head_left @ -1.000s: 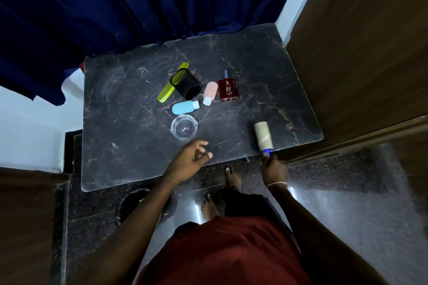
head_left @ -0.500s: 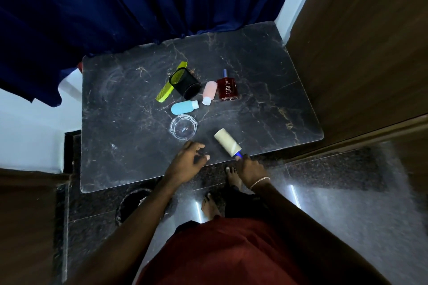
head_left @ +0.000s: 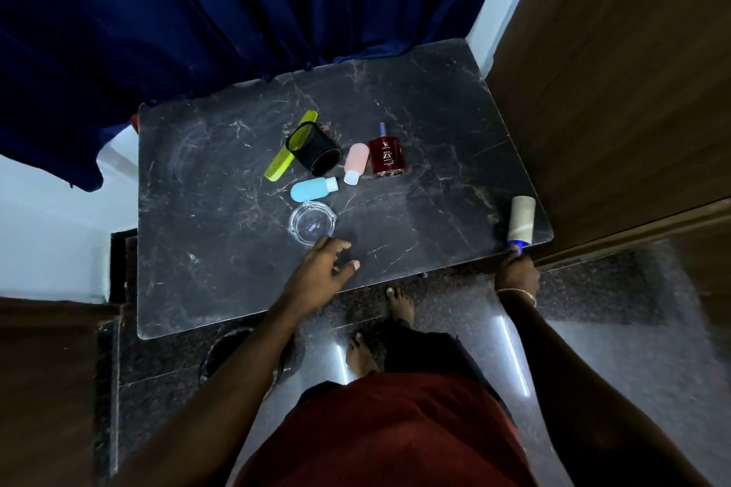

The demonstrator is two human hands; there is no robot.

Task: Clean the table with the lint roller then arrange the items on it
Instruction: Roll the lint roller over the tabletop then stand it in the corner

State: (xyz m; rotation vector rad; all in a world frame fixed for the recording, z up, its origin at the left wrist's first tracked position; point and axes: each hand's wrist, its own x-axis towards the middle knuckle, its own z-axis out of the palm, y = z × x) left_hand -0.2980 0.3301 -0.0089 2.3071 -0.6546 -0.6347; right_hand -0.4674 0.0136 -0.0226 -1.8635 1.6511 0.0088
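**Roller swung out to the table's right corner**

At the left of the table (head_left: 190, 233), faint smears show on the dark marble, and that side has no items on it. The items are grouped in the middle: a comb (head_left: 288, 148) lies partly under a tipped black cup (head_left: 314, 148), with a blue bottle (head_left: 312, 189) and a glass dish (head_left: 311, 222) nearer the front edge, then a pink bottle (head_left: 355, 162) and a red bottle (head_left: 387, 155) to the right. None of these is seen to have shifted over the last second.

The left hand (head_left: 322, 273) is held over the front edge just beside the dish, fingers loosely spread and gripping nothing; it has barely moved.

The change is on the right. Half a second ago the roller (head_left: 521, 221) was angled in near the middle of the front edge, close to the left hand; now it lies at the near right corner, well apart from the items. The right hand (head_left: 517, 269) is closed around its blue handle, just off the table's edge. Whether the roll is pressed to the marble cannot be told.

A back-and-forth sweep along the front strip is suggested, so the cleaning step is judged to be still under way. The left side and the ground under the items look untreated, and arranging has not begun.
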